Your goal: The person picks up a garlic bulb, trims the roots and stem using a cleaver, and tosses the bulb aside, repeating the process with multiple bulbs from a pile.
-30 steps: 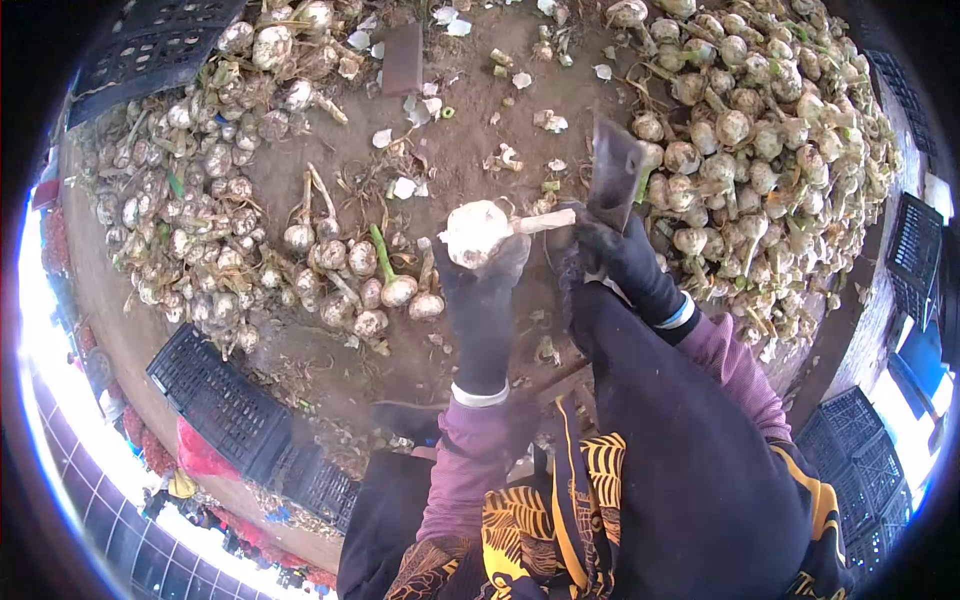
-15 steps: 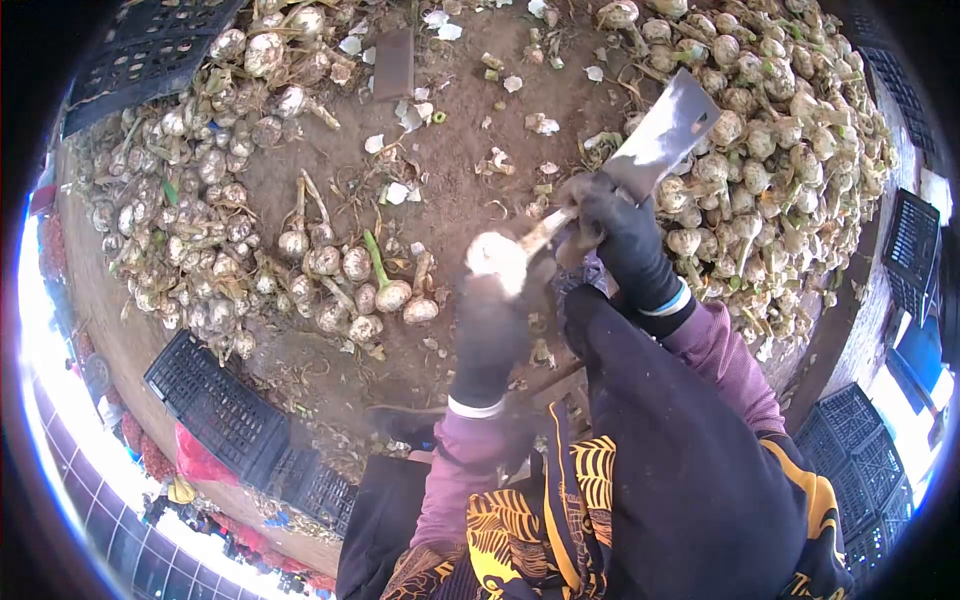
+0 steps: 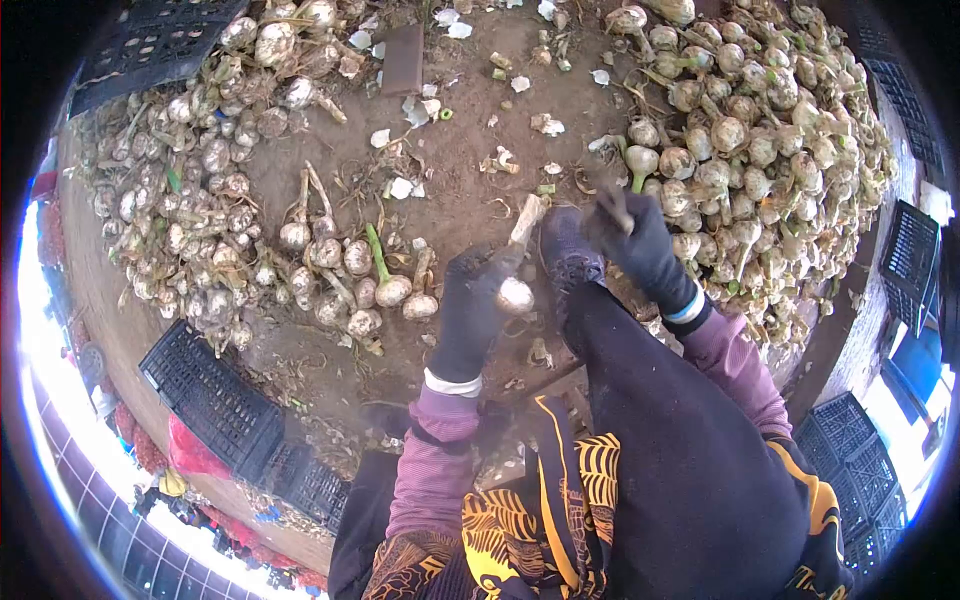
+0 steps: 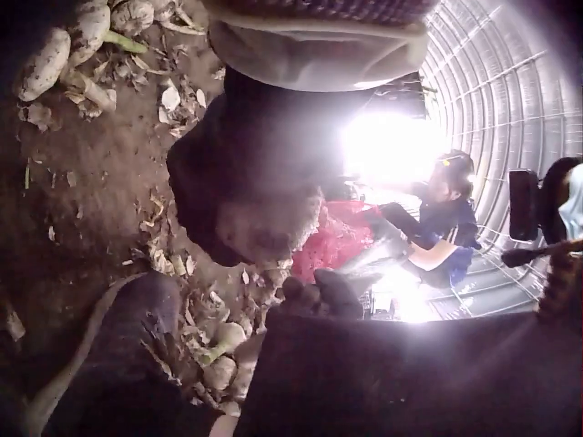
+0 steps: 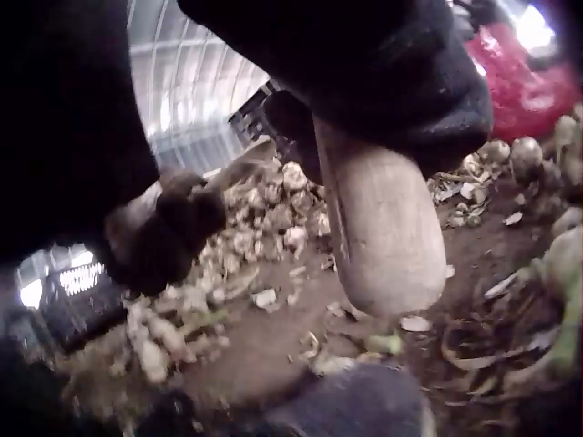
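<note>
Only unreadable lettering on yellow-and-black clothing

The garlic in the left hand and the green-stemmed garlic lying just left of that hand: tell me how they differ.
The held garlic is gripped in the left hand; the green-stemmed garlic lies on the ground. The held garlic has a thick, pale stem, the green-stemmed garlic a thinner green one. The hand partly covers the held garlic, while the green-stemmed garlic is uncovered. Both have pale bulbs.

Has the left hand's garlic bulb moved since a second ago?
Yes: the held garlic bulb moved down and right in the head view, now about level with the green-stemmed bulb to its left.
</note>
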Tool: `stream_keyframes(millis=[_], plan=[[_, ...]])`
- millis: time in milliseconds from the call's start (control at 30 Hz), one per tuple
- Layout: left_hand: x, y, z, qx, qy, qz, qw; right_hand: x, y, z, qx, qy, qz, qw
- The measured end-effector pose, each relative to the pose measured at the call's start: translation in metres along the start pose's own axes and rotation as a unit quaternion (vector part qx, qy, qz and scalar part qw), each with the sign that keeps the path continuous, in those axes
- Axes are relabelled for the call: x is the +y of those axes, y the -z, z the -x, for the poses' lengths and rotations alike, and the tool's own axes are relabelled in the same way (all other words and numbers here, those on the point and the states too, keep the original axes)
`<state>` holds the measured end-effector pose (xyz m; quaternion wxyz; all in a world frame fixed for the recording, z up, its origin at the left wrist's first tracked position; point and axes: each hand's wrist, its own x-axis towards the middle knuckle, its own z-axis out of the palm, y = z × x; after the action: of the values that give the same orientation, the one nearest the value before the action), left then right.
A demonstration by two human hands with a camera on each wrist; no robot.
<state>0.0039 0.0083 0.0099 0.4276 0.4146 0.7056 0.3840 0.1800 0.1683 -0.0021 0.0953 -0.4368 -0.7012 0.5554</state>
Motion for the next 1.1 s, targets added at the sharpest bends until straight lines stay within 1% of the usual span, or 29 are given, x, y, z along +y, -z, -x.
stream_keyframes(millis=[33,100,133,167,233,267,333,367,433,467,500,567,600,633,667,700,733,767,800,833,867,900,933,967,1000,1067,1100], plan=[[-0.002,0.001,0.000,0.015,-0.057,-0.067,0.996,0.000,-0.003,0.003,-0.025,0.036,0.010,0.999],[-0.004,0.004,-0.003,0.044,-0.169,-0.198,0.964,0.000,-0.011,0.006,-0.074,0.107,0.029,0.991],[-0.008,0.003,-0.003,0.033,-0.111,-0.097,0.989,-0.003,-0.012,0.003,-0.094,0.141,0.071,0.983],[-0.014,0.001,-0.001,0.020,-0.050,0.004,0.999,-0.006,-0.015,0.000,-0.099,0.146,0.061,0.982],[-0.011,0.002,0.001,-0.015,0.060,0.129,0.990,-0.011,-0.018,-0.003,-0.108,0.153,0.041,0.981],[-0.005,0.006,0.001,-0.036,0.104,0.151,0.982,-0.010,-0.010,-0.008,-0.183,0.106,0.053,0.976],[0.020,0.016,-0.003,-0.027,0.152,0.327,0.932,0.016,-0.001,-0.004,-0.179,-0.003,0.056,0.982],[0.024,0.019,-0.005,-0.019,0.159,0.338,0.927,0.036,0.001,-0.002,-0.178,-0.056,0.057,0.981],[0.025,0.022,-0.004,-0.002,0.185,0.362,0.914,0.084,0.004,0.014,-0.100,-0.115,0.033,0.988],[0.015,0.027,-0.009,-0.026,0.149,0.270,0.951,0.096,0.002,0.026,-0.060,-0.151,0.019,0.986],[0.017,0.018,-0.021,0.012,0.089,0.210,0.973,0.092,0.004,0.025,-0.062,-0.150,0.018,0.987],[0.050,-0.007,-0.035,0.068,0.060,0.221,0.971,0.080,-0.001,0.017,-0.077,-0.142,0.011,0.987],[0.072,-0.020,-0.040,0.060,0.028,0.302,0.951,0.088,-0.028,0.030,0.078,-0.227,-0.179,0.954],[0.097,-0.029,-0.041,0.017,-0.002,0.434,0.901,0.090,-0.041,0.035,0.125,-0.258,-0.250,0.925],[0.123,-0.036,-0.040,-0.042,-0.016,0.560,0.827,0.092,-0.055,0.039,0.177,-0.281,-0.320,0.887],[0.132,-0.038,-0.040,-0.062,-0.031,0.576,0.815,0.088,-0.046,0.033,0.125,-0.256,-0.285,0.915],[0.128,-0.036,-0.041,-0.058,-0.050,0.517,0.852,0.083,-0.034,0.024,0.074,-0.229,-0.250,0.938],[0.097,-0.032,-0.037,-0.020,-0.106,0.310,0.945,0.079,-0.024,0.017,0.026,-0.203,-0.218,0.954],[0.066,-0.027,-0.032,0.040,-0.144,0.087,0.985,0.075,-0.016,0.013,-0.021,-0.176,-0.186,0.966],[0.037,-0.015,-0.024,0.062,-0.120,-0.054,0.989,0.073,-0.012,0.011,-0.067,-0.149,-0.153,0.975],[-0.003,-0.002,-0.006,0.044,-0.049,-0.181,0.981,0.069,-0.016,0.015,-0.025,-0.143,-0.187,0.972],[-0.041,0.009,0.015,-0.012,0.040,-0.301,0.953,0.065,-0.014,0.018,-0.036,-0.161,-0.198,0.966],[-0.066,0.020,0.032,-0.085,0.106,-0.415,0.900,0.059,-0.011,0.018,-0.050,-0.179,-0.206,0.961],[-0.073,0.028,0.041,-0.097,0.088,-0.507,0.852,0.055,-0.011,0.015,-0.063,-0.191,-0.214,0.956],[-0.080,0.036,0.051,-0.106,0.069,-0.594,0.795,0.054,-0.015,0.015,-0.041,-0.178,-0.217,0.959],[-0.101,0.042,0.059,-0.115,0.001,-0.623,0.774,0.057,-0.023,0.019,0.009,-0.156,-0.220,0.963],[-0.107,0.045,0.057,-0.126,-0.011,-0.629,0.767,0.054,-0.020,0.016,-0.029,-0.157,-0.208,0.965]])
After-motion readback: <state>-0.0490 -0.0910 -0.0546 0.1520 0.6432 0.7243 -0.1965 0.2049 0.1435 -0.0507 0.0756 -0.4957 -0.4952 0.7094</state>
